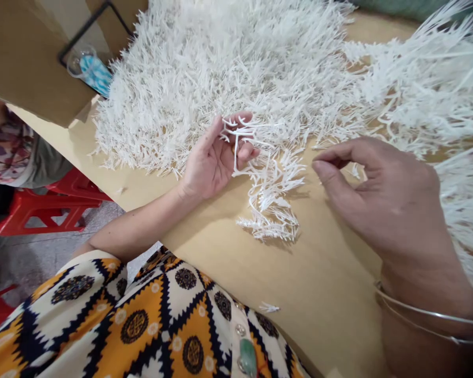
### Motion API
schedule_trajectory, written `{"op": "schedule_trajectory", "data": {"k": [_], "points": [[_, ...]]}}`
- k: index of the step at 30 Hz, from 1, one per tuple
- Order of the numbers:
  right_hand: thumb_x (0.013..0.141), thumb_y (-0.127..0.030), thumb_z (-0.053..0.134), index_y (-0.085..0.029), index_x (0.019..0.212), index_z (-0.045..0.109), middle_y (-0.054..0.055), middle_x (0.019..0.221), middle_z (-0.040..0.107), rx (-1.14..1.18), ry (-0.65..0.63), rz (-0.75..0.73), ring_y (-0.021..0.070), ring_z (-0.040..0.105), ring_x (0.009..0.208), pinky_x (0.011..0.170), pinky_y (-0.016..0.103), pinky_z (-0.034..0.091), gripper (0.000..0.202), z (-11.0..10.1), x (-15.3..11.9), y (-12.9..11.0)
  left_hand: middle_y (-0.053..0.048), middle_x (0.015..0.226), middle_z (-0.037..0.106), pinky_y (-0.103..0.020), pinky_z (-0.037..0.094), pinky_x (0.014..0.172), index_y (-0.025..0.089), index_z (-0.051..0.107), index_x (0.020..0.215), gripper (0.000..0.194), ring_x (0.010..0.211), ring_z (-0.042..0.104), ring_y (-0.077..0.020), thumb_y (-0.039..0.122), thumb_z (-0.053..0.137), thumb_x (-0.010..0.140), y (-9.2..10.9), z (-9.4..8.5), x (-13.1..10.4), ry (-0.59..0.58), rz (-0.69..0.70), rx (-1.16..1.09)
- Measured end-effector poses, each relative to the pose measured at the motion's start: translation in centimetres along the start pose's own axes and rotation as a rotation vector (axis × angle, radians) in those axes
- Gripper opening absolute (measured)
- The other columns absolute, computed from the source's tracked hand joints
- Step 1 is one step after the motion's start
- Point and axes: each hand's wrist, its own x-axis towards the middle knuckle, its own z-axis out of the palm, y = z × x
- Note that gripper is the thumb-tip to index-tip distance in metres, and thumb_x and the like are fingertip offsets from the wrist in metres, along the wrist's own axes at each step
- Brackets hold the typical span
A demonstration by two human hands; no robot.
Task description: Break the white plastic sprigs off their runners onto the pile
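My left hand (216, 157) is palm up over the near edge of the pile, its fingers curled around a thin white plastic branched stem (236, 142). Below those fingers, a tangle of white plastic sprigs (274, 210) trails onto the table. To the right, my right hand (386, 194) hovers with thumb and forefinger brought together. Whether anything is pinched between these fingertips I cannot make out. A small white bit (355, 170) shows through the loop of the right fingers.
A large heap of white plastic sprigs (236, 58) covers the table's far side, with more sprigs (429, 100) at right. A cardboard box (27, 52) and a blue-and-white packet (96, 73) stand at left. Red stools (47, 210) and a seated person (8, 147) are beyond the table (339, 310).
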Motion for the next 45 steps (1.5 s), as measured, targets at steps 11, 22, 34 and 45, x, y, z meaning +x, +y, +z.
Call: {"op": "schedule_trajectory", "data": {"k": [11,22,34,45], "points": [[0.099,-0.024,0.068,-0.017,0.117,0.069,0.012,0.113,0.071,-0.092,-0.624,-0.325,0.0287,0.067,0.097,0.083,0.046,0.052,0.020,0.5,-3.2,-4.2,-0.002,0.111,0.067,-0.031,0.066,0.099,0.022,0.064,0.133,0.052,0.078,0.072,-0.0034,0.045,0.021,0.116,2.2,-0.5,0.4,0.099,0.034,-0.098],[0.101,-0.017,0.059,-0.019,0.122,0.072,0.009,0.124,0.077,-0.028,-0.500,-0.568,0.0267,0.064,0.115,0.103,0.044,0.044,0.025,-0.2,-8.4,-6.5,-0.001,0.103,0.066,-0.029,0.066,0.096,0.020,0.065,0.128,0.054,0.071,0.069,-0.0006,0.043,0.017,0.116,2.8,-0.6,0.4,0.150,0.107,-0.071],[0.096,-0.017,0.066,-0.023,0.158,0.053,0.021,0.160,0.055,-0.495,-0.119,-0.131,0.0471,0.051,0.141,0.106,0.064,0.045,0.064,1.4,-12.0,-0.1,0.004,0.060,0.050,-0.031,0.066,0.069,0.023,0.067,0.089,0.067,0.040,0.040,-0.0045,0.075,0.027,0.105,2.5,-0.7,-1.4,-0.199,-0.008,0.049],[0.101,-0.046,0.061,-0.022,0.130,0.068,0.011,0.119,0.075,-0.031,-0.116,-0.044,0.0317,0.066,0.114,0.104,0.053,0.048,0.038,3.6,-2.5,-1.2,-0.008,0.097,0.078,-0.038,0.058,0.088,0.021,0.073,0.099,0.027,0.089,0.073,-0.0205,0.047,0.065,0.101,-0.9,0.5,-5.2,-1.306,0.523,1.002]]}}
